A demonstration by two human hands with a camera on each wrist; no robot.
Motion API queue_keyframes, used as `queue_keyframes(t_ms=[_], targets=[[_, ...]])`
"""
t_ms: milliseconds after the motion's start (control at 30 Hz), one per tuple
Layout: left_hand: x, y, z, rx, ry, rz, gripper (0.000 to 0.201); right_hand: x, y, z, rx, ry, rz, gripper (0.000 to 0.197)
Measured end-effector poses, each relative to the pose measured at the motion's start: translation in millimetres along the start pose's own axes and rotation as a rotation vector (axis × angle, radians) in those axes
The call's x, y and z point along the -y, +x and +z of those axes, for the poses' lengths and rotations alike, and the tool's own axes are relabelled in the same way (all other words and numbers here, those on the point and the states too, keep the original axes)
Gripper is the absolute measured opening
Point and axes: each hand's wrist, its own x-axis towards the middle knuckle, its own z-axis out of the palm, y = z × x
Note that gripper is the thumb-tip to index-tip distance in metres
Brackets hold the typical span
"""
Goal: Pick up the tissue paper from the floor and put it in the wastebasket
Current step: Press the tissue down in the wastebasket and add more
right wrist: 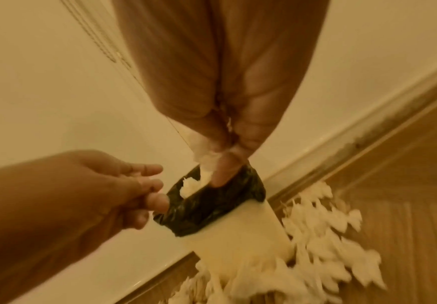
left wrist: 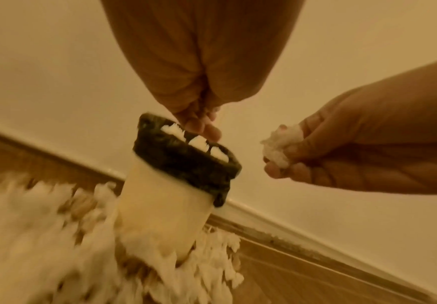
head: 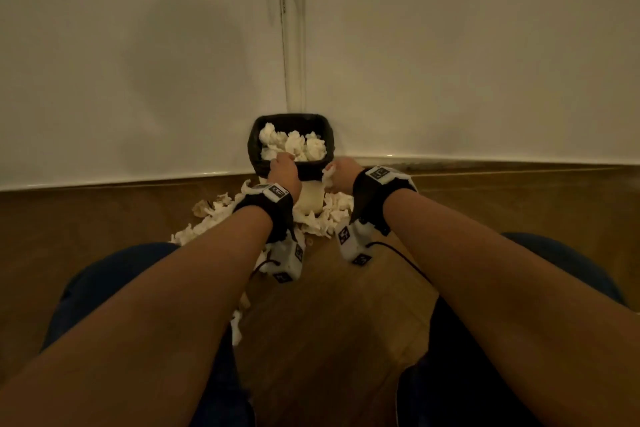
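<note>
A cream wastebasket (head: 310, 199) with a black bag liner (head: 294, 120) stands in the wall corner, and several white tissue wads (head: 294, 146) lie inside it. My left hand (head: 285, 159) hovers over the near rim with its fingers (right wrist: 144, 168) loosely spread and nothing in them. My right hand (head: 334, 172) sits just right of the rim and pinches a crumpled tissue wad (left wrist: 282, 148) in its fingertips (right wrist: 221, 174). Several more tissue pieces (head: 207, 218) litter the floor around the basket's foot (right wrist: 329, 236).
Two white walls meet behind the basket, with a skirting board (head: 485, 158) along the wooden floor (head: 339, 322). My knees in dark blue trousers (head: 114, 274) flank the floor on both sides. Loose tissue (head: 237, 326) lies by my left knee.
</note>
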Motion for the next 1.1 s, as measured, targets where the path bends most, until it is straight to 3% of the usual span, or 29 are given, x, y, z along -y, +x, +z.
queue_keyframes(t_ms=[133,267,333,433,600,800,1100], targets=[[-15,5,-44,0.023,-0.16,0.148,0.028,12,-2,-42,-0.164,-0.03,-0.091,0.025],[-7,10,-69,-0.08,-0.238,0.18,0.011,13,5,-62,-0.294,0.262,-0.093,0.019],[1,15,-71,-0.124,-0.26,0.168,0.016,11,8,-62,-0.33,0.372,-0.082,0.012],[9,24,-69,-0.199,-0.14,0.178,0.026,10,18,-52,-0.333,0.508,-0.034,0.019],[7,41,-65,-0.213,-0.234,0.174,0.016,21,32,-40,-0.344,0.512,-0.023,0.02],[18,59,-55,-0.262,-0.219,0.14,0.019,17,53,-27,-0.361,0.481,0.038,0.005],[37,81,-26,-0.217,-0.217,0.052,0.02,12,73,-6,-0.309,0.528,0.028,0.019]])
